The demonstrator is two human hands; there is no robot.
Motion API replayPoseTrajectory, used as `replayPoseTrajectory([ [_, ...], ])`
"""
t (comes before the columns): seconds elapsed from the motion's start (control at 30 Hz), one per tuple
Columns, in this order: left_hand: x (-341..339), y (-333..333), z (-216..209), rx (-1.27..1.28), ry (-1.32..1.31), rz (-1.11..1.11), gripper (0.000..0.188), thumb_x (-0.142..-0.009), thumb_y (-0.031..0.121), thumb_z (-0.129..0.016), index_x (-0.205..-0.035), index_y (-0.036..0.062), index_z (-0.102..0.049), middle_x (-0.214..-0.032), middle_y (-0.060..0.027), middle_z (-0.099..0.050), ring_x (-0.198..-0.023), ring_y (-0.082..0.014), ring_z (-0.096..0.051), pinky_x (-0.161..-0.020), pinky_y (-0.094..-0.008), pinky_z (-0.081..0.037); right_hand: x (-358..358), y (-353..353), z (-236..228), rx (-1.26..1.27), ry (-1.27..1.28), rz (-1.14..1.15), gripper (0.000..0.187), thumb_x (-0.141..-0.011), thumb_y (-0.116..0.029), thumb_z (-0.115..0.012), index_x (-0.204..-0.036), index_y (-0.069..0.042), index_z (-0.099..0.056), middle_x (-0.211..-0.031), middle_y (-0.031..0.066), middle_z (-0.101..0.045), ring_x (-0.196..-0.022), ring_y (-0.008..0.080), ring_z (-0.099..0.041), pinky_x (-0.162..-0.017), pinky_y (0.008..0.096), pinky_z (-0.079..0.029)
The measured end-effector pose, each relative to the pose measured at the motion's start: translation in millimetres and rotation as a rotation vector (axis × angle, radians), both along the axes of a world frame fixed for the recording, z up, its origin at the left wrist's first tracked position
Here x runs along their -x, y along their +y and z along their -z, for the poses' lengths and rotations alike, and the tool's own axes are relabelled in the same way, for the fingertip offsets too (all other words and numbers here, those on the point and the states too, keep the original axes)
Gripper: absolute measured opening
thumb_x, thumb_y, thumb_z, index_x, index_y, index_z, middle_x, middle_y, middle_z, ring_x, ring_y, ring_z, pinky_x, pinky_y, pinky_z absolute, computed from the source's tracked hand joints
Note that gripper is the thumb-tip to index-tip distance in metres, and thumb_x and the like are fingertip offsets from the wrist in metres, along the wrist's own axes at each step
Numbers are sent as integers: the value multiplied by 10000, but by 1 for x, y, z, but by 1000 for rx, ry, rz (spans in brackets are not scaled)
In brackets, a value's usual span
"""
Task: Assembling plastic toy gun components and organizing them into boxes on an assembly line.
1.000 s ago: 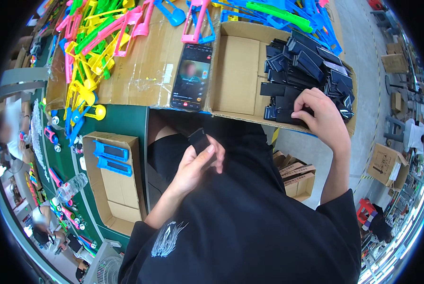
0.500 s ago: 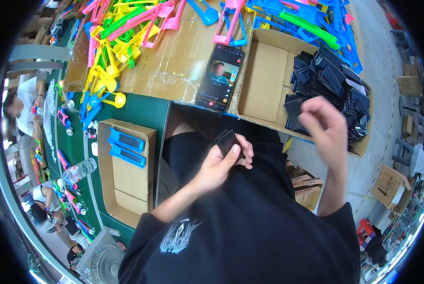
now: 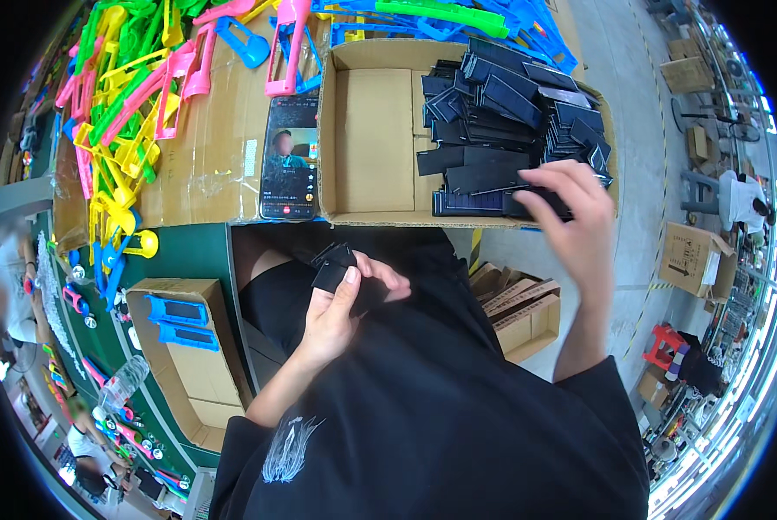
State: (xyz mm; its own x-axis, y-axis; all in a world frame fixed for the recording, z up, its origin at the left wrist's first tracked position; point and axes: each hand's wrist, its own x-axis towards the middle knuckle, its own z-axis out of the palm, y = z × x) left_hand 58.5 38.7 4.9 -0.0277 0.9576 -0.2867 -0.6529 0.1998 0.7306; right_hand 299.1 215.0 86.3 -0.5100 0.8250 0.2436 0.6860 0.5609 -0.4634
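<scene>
My left hand (image 3: 335, 316) is held in front of my body, its thumb pressed over a small stack of thin black rectangular panels (image 3: 332, 269). To its upper right stands a shallow cardboard box (image 3: 373, 139), whose right part holds a heap of similar loose panels (image 3: 497, 95). My right hand (image 3: 579, 204) reaches over the box's near right edge. Its thumb and fingers are curled around a black panel (image 3: 538, 204) at the front of the heap; the fingertips partly cover it. Some panels there have a bluish sheen.
A phone (image 3: 290, 186) playing a video leans beside the box. Pink, yellow, green and blue plastic frames (image 3: 128, 104) are piled behind. At left, a narrow cardboard box (image 3: 211, 381) holds two blue frames (image 3: 180, 321), near a plastic bottle (image 3: 124, 384). Another carton (image 3: 527, 334) is below right.
My view has shifted, so the box and phone appear further left. My right hand has come down onto panels at the box's near edge. The left hand still holds its stack.
</scene>
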Motion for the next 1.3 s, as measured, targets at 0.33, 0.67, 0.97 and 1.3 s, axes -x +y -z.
replayPoseTrajectory([
  [0.33,7,0,3,15,20,238,334,-1083,377,-447,-961,66,-446,-707,-39,-467,-542,-91,-446,-483,-254,-470,-13,21,-9,49,-361,-200,234,-756,-85,-767,-982,-64,-711,-981,57,-602,-975,263,-562,-879,396,-485],
  [0.67,8,1,9,14,-174,151,220,-1061,300,-476,-1055,84,-434,-926,-113,-560,-728,-170,-591,-594,-303,-550,-9,24,-12,140,-348,-248,146,-792,-44,-736,-917,-46,-663,-948,57,-575,-952,256,-562,-851,391,-484],
  [0.97,3,-5,11,-95,-163,143,371,-1055,377,-496,-1299,120,-387,-1121,-126,-538,-946,-199,-615,-718,-367,-610,37,-12,-8,781,380,19,179,-799,-42,-814,-922,6,-692,-800,3,-691,-727,47,-636,-685,215,-516],
  [1.3,8,-5,6,-6,-114,168,187,-1065,181,-465,-1216,83,-414,-1152,-162,-605,-1053,-307,-691,-665,-360,-648,77,-29,14,369,305,-142,161,-785,-35,-796,-935,-21,-740,-866,66,-691,-683,128,-626,-597,257,-482],
])
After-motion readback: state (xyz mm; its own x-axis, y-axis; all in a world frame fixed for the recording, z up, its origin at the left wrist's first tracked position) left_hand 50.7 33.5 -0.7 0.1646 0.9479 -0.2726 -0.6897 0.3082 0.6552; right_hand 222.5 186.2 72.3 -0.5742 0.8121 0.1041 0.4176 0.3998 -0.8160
